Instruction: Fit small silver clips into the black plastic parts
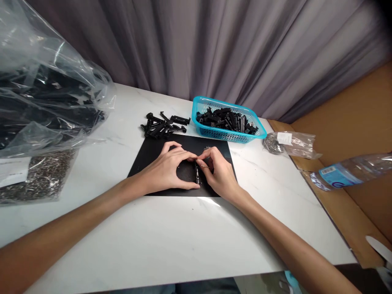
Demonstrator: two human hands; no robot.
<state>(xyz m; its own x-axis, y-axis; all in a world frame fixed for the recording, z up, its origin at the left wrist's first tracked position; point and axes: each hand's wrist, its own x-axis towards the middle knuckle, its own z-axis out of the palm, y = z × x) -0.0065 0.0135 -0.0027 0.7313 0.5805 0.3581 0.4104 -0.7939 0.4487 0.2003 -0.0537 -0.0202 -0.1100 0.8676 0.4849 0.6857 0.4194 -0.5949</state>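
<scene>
On the black mat (150, 159), a narrow black plastic part (197, 174) stands lengthwise between my two hands. My left hand (171, 167) grips it end to end, the thumb at its near end and the fingers at its far end. The fingertips of my right hand (218, 171) are pinched together at the far end of the same part. Whatever small piece sits between those right fingertips is too tiny to make out. A few small metal bits (207, 148) lie behind my right hand, partly hidden by it.
Loose black plastic parts (159, 125) lie beyond the mat, beside a blue basket (199, 130) full of similar parts. Large plastic bags (55, 102) and a bag of metal pieces (50, 175) crowd the left. Rightward are a small bag (274, 143), a cardboard box (346, 204) and a bottle (346, 173).
</scene>
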